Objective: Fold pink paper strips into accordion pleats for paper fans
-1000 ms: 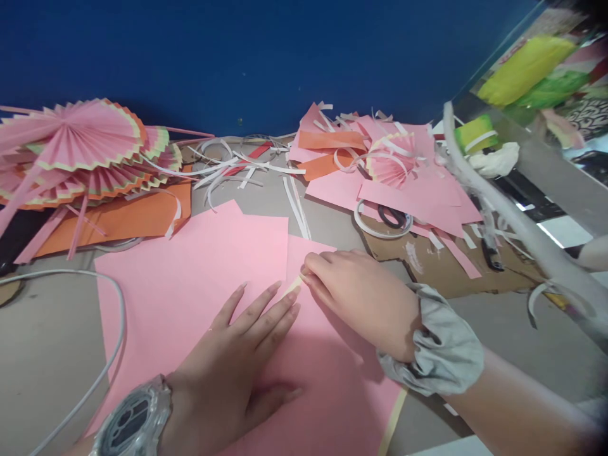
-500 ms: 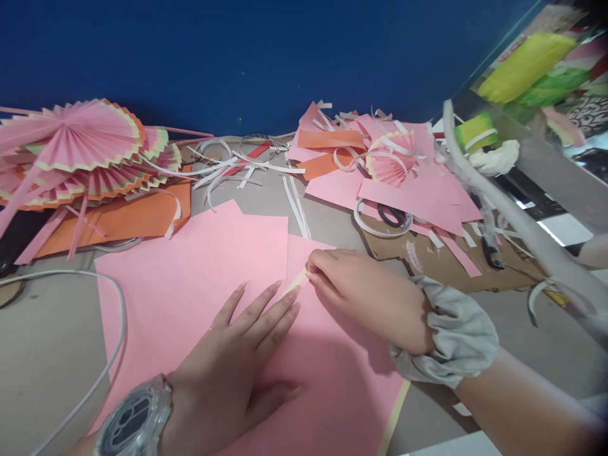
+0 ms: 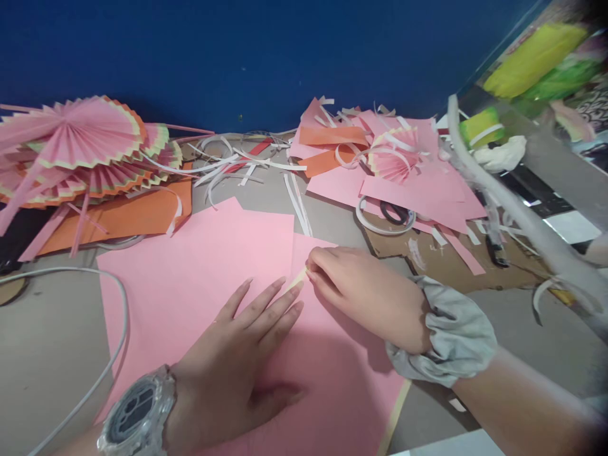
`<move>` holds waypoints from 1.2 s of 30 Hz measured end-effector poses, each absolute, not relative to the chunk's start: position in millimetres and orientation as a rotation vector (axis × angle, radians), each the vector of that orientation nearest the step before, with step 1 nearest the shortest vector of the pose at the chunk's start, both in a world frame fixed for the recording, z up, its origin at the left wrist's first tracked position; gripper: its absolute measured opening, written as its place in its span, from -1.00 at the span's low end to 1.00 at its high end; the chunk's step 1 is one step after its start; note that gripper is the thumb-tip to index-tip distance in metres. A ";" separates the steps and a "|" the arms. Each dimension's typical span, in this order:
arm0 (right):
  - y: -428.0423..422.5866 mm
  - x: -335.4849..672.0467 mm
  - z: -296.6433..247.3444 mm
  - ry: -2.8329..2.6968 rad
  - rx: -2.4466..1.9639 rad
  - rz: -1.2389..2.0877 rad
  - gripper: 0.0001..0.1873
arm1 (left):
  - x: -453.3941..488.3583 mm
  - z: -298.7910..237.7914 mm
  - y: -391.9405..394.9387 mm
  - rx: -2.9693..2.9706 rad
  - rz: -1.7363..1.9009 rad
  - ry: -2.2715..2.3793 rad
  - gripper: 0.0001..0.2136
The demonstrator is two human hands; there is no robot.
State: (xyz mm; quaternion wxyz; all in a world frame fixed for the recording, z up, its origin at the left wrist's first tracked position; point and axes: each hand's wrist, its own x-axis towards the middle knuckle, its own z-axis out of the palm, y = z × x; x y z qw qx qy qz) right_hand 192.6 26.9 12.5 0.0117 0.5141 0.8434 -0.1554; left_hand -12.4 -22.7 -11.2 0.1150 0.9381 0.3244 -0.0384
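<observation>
Pink paper sheets (image 3: 190, 266) lie overlapping in front of me. My left hand (image 3: 228, 361) rests on them palm down, its fingers stretched out and slightly apart. Just beyond these fingertips a narrow pale yellow strip (image 3: 297, 279) runs along a sheet's edge. At the strip's far end, my right hand (image 3: 365, 291) pinches with thumb and curled forefinger. The exact grip is partly hidden under the knuckles. Another pale yellow border shows at the lower right edge of the pink paper.
Pleated pink paper fans (image 3: 90, 136) are piled at the back left on orange paper (image 3: 118, 218). Curled white strips (image 3: 223, 164) lie behind the sheets. Pink scraps (image 3: 403, 190) and brown cardboard (image 3: 437, 266) sit back right. A white cable (image 3: 124, 304) loops at left; a blue wall (image 3: 266, 57) stands behind.
The view has shifted slightly. Both hands keep nearly the same places on the pink paper, the right one still pinching at the strip's end.
</observation>
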 end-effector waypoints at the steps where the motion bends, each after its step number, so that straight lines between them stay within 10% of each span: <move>1: 26.6 193.4 11.3 2.644 1.596 -0.481 -0.82 | -12.2 -11.0 -21.7 2.748 -0.112 0.946 -0.32; 36: 28.0 195.0 7.0 2.632 1.570 -0.507 -0.85 | 11.2 -21.8 -26.3 2.750 0.094 1.152 -0.23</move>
